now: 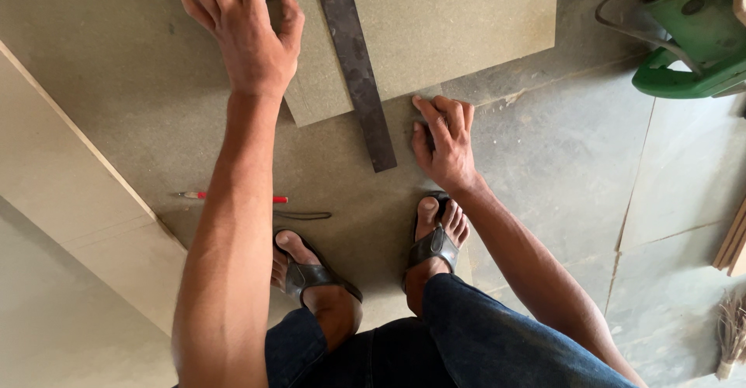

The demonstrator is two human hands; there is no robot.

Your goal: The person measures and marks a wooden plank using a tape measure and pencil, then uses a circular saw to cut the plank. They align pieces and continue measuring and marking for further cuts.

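A dark metal carpenter's square lies across a small rectangular board, which rests on a larger board on the floor. My left hand presses flat on the square's upper arm and the small board's left part, fingers spread. My right hand rests fingertips down at the small board's near edge, just right of the square's long blade. It holds nothing that I can see. My two feet in dark sandals stand on the larger board below the hands.
A red pencil lies on the large board left of my left arm. A pale long board runs along the left. A green power tool with a cord sits top right. Wooden strips and a broom are at the right edge.
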